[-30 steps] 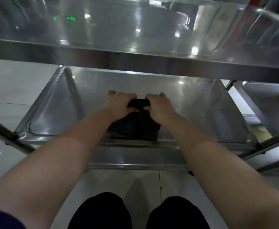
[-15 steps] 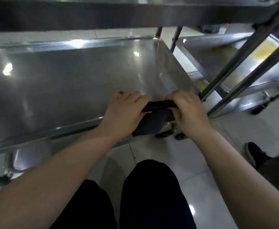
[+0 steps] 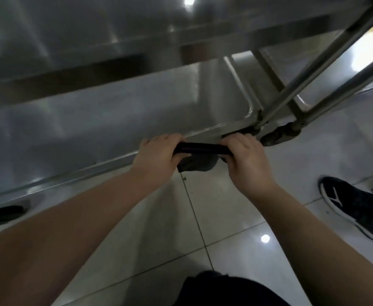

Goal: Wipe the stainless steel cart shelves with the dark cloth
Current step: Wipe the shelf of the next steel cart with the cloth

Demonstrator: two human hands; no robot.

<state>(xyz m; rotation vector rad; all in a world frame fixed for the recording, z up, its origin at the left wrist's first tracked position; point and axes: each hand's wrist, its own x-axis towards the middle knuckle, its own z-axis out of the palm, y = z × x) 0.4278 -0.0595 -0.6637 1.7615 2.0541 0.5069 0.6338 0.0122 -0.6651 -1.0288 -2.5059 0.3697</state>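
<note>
The dark cloth (image 3: 200,152) is stretched between both hands just in front of the lower steel shelf (image 3: 106,120), off its front rim near the right corner. My left hand (image 3: 159,157) grips the cloth's left end with curled fingers. My right hand (image 3: 247,160) grips its right end. A loose flap of cloth hangs below the taut top edge, over the floor. An upper shelf (image 3: 70,29) fills the top of the view, blurred.
The cart's corner post and caster (image 3: 278,133) stand just right of my right hand. Slanted steel legs (image 3: 326,69) of a neighbouring cart rise at the right. Another person's black shoe (image 3: 357,206) is on the white tiled floor at right. My dark-trousered knee (image 3: 232,290) shows below.
The cloth has come off the shelf surface and past its front rim. Both hands have drawn back and toward the shelf's right corner, pulling the cloth taut. The view has tilted down toward the floor.
</note>
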